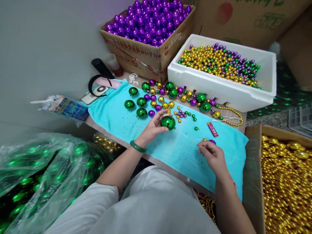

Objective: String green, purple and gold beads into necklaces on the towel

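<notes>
Green bauble [168,123], large and shiny, sat on the turquoise towel [117,120] that covered the desk [90,123], with the left hand [153,128] curled round its near side, fingers [162,114] arched over the top so that the grip was closed on the ball. A green bangle [137,147] circled that wrist. The right hand [212,155] rested lower on the towel, well apart from the left, its fingertips pinched together beside a small purple bead [212,141] and a tiny gold bead [204,139]; whether it actually held the fine clear thread [190,138] running across the cloth could not be told. Behind the bauble lay a loose scatter of green balls [136,103] with smaller purple and gold ones among them, and a pink lighter [212,129] lay to the right. At the far edge stood a cardboard box of purple baubles [148,22] and, just beside it, a white foam box [219,87] filled with small gold, purple and green beads. A carton of gold beads [285,182] stood at the right, and a clear bag of green baubles [31,175] at the left.
</notes>
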A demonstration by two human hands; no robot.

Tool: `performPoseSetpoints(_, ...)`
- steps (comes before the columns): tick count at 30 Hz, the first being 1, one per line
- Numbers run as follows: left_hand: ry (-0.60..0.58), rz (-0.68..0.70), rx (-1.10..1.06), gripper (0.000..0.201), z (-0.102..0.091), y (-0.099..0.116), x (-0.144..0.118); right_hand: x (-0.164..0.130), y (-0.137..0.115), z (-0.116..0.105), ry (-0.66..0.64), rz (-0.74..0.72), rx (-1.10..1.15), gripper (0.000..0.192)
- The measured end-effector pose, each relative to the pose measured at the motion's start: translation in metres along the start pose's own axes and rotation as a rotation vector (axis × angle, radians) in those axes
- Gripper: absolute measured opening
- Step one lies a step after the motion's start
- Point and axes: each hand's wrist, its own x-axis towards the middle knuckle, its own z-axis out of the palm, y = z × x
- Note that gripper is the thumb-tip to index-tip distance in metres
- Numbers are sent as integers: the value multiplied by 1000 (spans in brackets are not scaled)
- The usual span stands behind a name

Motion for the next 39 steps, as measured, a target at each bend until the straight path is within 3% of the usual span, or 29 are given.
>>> performPoseSetpoints(10, -136, 133, 168, 89, 24, 3, -10, 6, 19, 15, -73, 168, 204, 24)
performPoseSetpoints(17, -128, 133, 175, 89, 37, 5, -16, 4, 35, 19, -112, 275, 305, 31)
performPoseSetpoints(29, -23, 96, 116, 76, 34, 3, -10, 4, 23, 20, -112, 288, 334, 31)
performPoseSetpoints(39, -17, 52, 48, 74, 42, 8, -9, 6, 23, 14, -104, 269, 339, 29)
